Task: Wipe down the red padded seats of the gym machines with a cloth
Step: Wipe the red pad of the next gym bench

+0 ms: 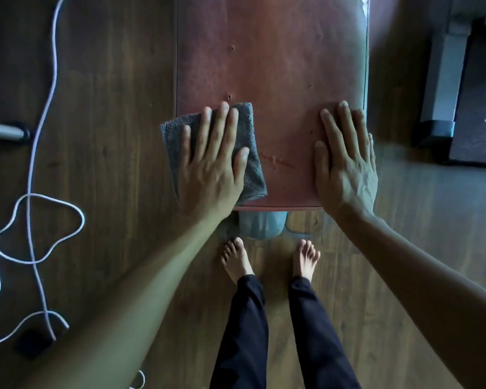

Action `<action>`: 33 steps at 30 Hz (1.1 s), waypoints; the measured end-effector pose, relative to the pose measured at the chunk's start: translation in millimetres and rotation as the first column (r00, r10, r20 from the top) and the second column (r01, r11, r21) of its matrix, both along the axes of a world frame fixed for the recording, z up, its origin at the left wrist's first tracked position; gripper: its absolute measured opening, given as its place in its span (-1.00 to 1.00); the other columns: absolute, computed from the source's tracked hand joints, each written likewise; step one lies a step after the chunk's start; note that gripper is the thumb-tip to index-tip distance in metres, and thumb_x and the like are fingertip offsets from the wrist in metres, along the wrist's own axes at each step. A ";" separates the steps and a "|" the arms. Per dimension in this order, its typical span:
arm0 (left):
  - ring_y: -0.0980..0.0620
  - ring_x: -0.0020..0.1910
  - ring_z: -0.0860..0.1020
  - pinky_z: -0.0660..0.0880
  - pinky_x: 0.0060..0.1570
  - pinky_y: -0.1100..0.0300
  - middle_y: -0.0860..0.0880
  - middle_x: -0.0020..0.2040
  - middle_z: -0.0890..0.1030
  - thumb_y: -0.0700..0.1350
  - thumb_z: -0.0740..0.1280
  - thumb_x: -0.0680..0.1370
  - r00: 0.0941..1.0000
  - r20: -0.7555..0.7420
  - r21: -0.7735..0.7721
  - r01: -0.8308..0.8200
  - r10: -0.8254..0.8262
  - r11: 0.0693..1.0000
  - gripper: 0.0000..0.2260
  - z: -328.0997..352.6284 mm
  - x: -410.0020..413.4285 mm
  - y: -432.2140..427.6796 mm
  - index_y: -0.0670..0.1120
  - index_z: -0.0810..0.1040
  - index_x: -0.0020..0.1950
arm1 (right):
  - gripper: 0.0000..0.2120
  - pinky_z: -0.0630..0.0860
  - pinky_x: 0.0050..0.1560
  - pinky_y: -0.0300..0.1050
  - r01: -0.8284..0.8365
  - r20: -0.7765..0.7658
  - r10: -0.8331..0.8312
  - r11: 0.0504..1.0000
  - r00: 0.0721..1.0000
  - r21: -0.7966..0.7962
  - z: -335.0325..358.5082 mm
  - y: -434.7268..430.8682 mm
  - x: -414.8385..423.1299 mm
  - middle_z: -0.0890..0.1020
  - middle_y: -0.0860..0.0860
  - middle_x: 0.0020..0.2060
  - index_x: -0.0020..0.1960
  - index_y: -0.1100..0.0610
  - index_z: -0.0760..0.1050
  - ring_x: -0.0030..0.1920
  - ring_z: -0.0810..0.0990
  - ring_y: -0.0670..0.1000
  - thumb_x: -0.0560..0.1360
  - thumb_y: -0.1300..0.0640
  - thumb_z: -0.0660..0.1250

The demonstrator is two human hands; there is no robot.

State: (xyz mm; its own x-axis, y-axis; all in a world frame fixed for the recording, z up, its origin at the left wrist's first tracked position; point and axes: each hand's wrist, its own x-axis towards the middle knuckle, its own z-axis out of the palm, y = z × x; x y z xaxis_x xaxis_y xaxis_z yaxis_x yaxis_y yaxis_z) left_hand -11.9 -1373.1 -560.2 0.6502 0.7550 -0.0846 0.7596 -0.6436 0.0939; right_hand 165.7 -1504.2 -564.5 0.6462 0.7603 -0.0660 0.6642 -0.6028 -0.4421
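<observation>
While the person leans over the red padded seat [272, 80], the left hand [211, 161] lies flat on a grey cloth [250, 153], fingers spread, pressing it down at the seat's near left corner. That grip is open and splayed, not closed around the cloth; the fabric is only pinned between palm and pad. Part of the cloth hangs past the seat's left edge, over the wooden floor [110, 136]. The right hand [345, 164] rests bare on the seat's near right corner, fingers apart, holding nothing (it looks to be bracing the pad).

Most of the seat stretches away from the hands and, by my guess, is not yet wiped. The surface shows small pits and a scratch just right of the cloth.

What could go wrong from here? With no fingers curled round it, the cloth could bunch or slide out from under the palm on a fast stroke, and the overhanging part could drag it off the seat's left edge to the floor. The worn spots may snag the towelling. Left of the seat, a loose white cord [31, 197] loops across the floor; the bare feet [236, 259] stand just short of the seat's near end, and a sidestep toward the cord could tangle them.
</observation>
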 end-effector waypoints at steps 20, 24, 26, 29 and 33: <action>-0.02 0.61 0.00 -0.07 0.55 -0.13 0.04 0.61 0.13 0.07 -0.07 0.70 0.984 0.088 -0.192 -0.137 0.156 0.972 -0.53 13.5 22.7 -122.4 -0.01 0.15 0.60 | -0.52 -0.08 0.57 0.09 -0.043 -0.052 0.041 0.999 0.998 -0.027 1.7 -0.9 3.7 0.08 -0.05 0.60 0.59 -0.06 0.13 0.60 -0.04 0.03 0.69 -0.07 -0.01; 0.01 0.59 0.09 0.05 0.54 -0.09 0.07 0.59 0.20 0.06 -0.01 0.71 0.981 0.087 -0.135 0.183 -0.173 0.974 -0.57 11.4 -1.6 -68.4 0.02 0.21 0.58 | -0.53 -0.08 0.57 0.10 -0.043 -0.065 0.042 0.999 0.997 -0.014 1.5 -1.0 4.6 0.08 -0.05 0.60 0.59 -0.05 0.13 0.60 -0.05 0.03 0.69 -0.06 0.00; 0.01 0.59 0.09 0.04 0.54 -0.08 0.08 0.59 0.19 0.08 -0.02 0.72 0.991 0.078 -0.075 0.111 -0.105 0.991 -0.56 4.0 1.9 -43.8 0.04 0.18 0.59 | -0.53 -0.07 0.58 0.10 -0.034 -0.064 0.034 0.999 0.997 -0.007 0.9 -0.1 4.2 0.09 -0.05 0.60 0.59 -0.05 0.14 0.60 -0.04 0.03 0.69 -0.06 0.00; -0.04 0.59 0.10 0.01 0.54 -0.12 0.05 0.59 0.20 0.06 0.00 0.71 0.952 0.124 -0.056 -0.274 0.279 0.960 -0.56 2.7 31.7 -71.8 0.02 0.20 0.59 | -0.53 -0.09 0.57 0.07 -0.030 -0.081 0.029 0.999 0.996 -0.013 2.2 -0.3 4.0 0.09 -0.05 0.60 0.59 -0.05 0.14 0.60 -0.05 0.02 0.69 -0.06 0.00; -0.04 0.59 0.10 -0.01 0.54 -0.12 0.05 0.58 0.22 0.07 0.00 0.70 0.990 0.120 -0.142 -0.054 0.072 0.988 -0.57 11.5 40.4 -120.6 0.04 0.25 0.57 | -0.54 -0.10 0.57 0.06 -0.054 -0.156 0.053 0.998 0.986 -0.006 5.4 -2.0 7.9 0.06 -0.07 0.60 0.59 -0.06 0.13 0.60 -0.09 -0.01 0.70 -0.03 0.01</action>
State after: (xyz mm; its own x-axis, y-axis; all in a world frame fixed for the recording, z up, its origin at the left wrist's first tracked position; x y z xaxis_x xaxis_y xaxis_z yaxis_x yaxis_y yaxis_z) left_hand 28.5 -1493.6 -548.7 0.6136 0.7815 -0.1125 0.7751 -0.5691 0.2744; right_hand 173.7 -1506.2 -559.1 0.5857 0.7923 -0.1709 0.6192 -0.5734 -0.5364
